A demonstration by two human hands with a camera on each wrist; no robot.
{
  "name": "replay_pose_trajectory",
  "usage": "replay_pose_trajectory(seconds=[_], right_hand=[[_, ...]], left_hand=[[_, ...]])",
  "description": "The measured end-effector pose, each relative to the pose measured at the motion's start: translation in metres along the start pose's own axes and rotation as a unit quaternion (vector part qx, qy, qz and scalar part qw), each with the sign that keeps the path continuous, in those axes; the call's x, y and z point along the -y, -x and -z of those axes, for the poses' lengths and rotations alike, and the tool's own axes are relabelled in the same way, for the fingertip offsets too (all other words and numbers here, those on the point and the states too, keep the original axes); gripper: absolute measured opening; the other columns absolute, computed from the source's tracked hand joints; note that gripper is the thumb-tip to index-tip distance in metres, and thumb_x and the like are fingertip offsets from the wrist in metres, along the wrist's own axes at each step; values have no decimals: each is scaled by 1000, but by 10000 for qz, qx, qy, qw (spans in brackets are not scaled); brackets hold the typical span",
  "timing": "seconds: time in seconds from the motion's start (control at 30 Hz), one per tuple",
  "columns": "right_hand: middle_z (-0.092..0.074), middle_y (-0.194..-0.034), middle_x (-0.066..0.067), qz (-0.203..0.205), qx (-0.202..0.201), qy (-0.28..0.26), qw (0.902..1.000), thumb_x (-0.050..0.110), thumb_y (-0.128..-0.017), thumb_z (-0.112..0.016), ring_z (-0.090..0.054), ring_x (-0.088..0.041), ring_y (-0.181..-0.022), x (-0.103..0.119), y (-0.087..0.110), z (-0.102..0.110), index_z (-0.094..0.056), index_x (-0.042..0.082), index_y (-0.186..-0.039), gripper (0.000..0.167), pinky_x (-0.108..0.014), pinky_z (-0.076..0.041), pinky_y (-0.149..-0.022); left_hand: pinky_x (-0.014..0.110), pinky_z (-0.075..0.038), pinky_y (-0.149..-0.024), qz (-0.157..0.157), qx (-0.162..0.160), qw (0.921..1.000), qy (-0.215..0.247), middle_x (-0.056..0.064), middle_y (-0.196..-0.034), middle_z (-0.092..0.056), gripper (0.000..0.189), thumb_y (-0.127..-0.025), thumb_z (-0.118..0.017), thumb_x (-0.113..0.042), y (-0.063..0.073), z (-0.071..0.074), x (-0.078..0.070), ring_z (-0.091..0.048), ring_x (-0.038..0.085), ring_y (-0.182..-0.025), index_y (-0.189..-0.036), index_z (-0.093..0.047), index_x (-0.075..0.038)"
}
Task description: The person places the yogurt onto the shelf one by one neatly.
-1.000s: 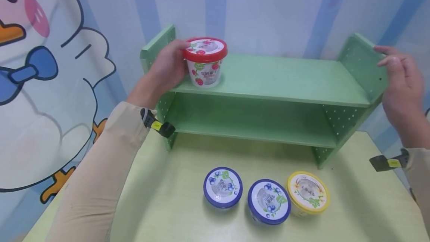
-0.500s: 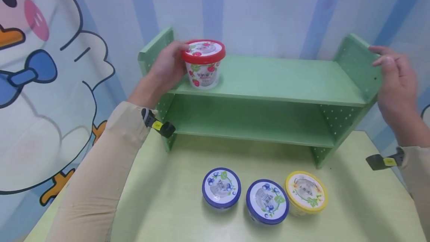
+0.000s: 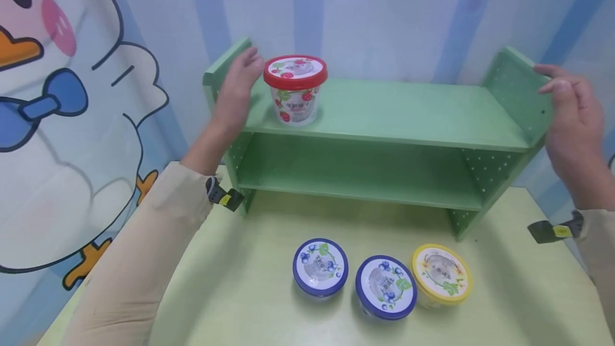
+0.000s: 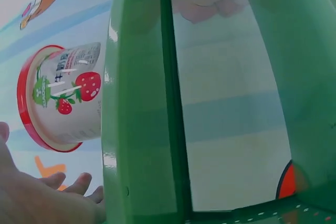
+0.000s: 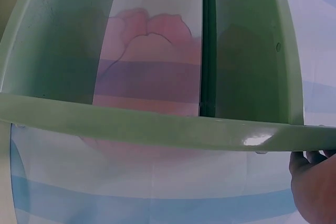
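A red-lidded strawberry cup [image 3: 294, 89] stands upright at the left end of the top board of a green shelf [image 3: 408, 111]. My left hand [image 3: 238, 87] hovers just left of the cup, fingers straight and apart from it, holding nothing. In the left wrist view the cup [image 4: 63, 98] shows beyond the shelf's edge [image 4: 139, 103], with my left hand [image 4: 42, 198] below it. My right hand [image 3: 572, 113] is up at the shelf's right side panel [image 3: 514, 84], relaxed fingers touching its outer edge. In the right wrist view only part of my right hand [image 5: 315, 182] appears below the shelf's edge [image 5: 157, 124].
On the pale green table [image 3: 504, 292] in front of the shelf stand two blue-lidded cups [image 3: 320, 267] [image 3: 386, 287] and a yellow-lidded cup [image 3: 441, 275] in a row. The shelf's lower board [image 3: 355, 175] holds nothing. A cartoon duck wall [image 3: 72, 122] closes the left side.
My left hand has let go of the strawberry cup and drawn slightly left and back; the cup stays on the top board. The right hand has hardly moved.
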State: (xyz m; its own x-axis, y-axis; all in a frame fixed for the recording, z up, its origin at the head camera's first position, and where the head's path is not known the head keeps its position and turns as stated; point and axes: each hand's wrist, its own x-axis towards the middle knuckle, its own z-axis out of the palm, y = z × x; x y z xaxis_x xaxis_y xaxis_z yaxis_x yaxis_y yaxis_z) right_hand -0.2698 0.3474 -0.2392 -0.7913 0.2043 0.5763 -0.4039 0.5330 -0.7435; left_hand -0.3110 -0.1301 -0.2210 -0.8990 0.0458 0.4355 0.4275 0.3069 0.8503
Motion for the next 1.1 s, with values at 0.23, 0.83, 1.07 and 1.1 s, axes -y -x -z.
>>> replay_pose_trajectory(seconds=[0.23,0.83,1.07,1.1], right_hand=[[-39,-150,6,-195,82,21,9998,28,-108,-28,-36,-20,-133,2,2,1,-52,11,-120,32,-37,-44,-102],[-39,-150,7,-104,23,190,9998,31,-108,-28,-38,-17,-131,2,3,-1,-51,12,-124,34,-38,-41,-105],[-40,-149,7,-71,-44,126,9999,29,-108,-29,-39,-19,-131,3,3,-2,-51,8,-126,35,-38,-42,-105],[-40,-149,7,-64,-46,121,9999,29,-108,-29,-39,-19,-131,3,3,-2,-51,8,-126,35,-39,-42,-105]], left_hand=[[40,-30,-112,-656,-119,9966,-482,-4,-154,-32,68,-98,-44,-52,18,-1,1,-29,10,-138,-155,-27,-19],[50,-23,-112,-1426,-368,9768,-1557,-8,-159,-19,85,-89,-55,-59,43,-5,16,-17,2,-140,-157,-22,-21],[45,-25,-113,-1601,-532,9675,-1884,-6,-159,-20,90,-86,-65,-55,51,-9,22,-15,2,-141,-157,-23,-18],[44,-25,-113,-1629,-561,9657,-1941,-5,-159,-20,90,-86,-65,-54,52,-10,24,-14,2,-141,-156,-23,-18]])
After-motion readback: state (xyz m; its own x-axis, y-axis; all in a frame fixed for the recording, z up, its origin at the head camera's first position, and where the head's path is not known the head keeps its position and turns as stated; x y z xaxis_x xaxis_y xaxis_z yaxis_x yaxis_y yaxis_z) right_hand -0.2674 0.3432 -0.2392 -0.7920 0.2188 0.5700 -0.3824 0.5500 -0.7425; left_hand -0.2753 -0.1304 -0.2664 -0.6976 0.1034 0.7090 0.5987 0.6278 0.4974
